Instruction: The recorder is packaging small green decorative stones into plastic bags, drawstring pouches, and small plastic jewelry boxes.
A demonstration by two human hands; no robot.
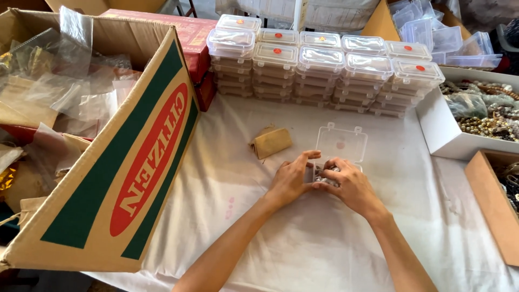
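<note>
Mid-step at packing a small clear plastic hinged box [335,162], lying open near the middle of the white cloth-covered table [303,238], lid tipped back and away, base tucked between both hands. Left hand [292,178] cupped against the box's left side, fingers curled narrow, thumb stretched over the top edge. Right hand [348,184] curled close over the base, fingertips pressing down on a small heap of pale beads [326,176] inside; not clear whether any bead is actually pinched. Just beyond and to the left, a small tan folded paper pouch [270,142], apart from both hands. Farther back, rows of stacked clear lidded boxes [324,70], some with red or orange dots on top. Far left, a large tipped cardboard carton [108,162] full of crumpled clear plastic bags. Far right, a white tray of mixed beads and strands [481,113]. Judged from this: contents being settled flat. Calls next for a level load, fingers clear of the rim, then the lid swung forward and snapped at its two tabs.
</note>
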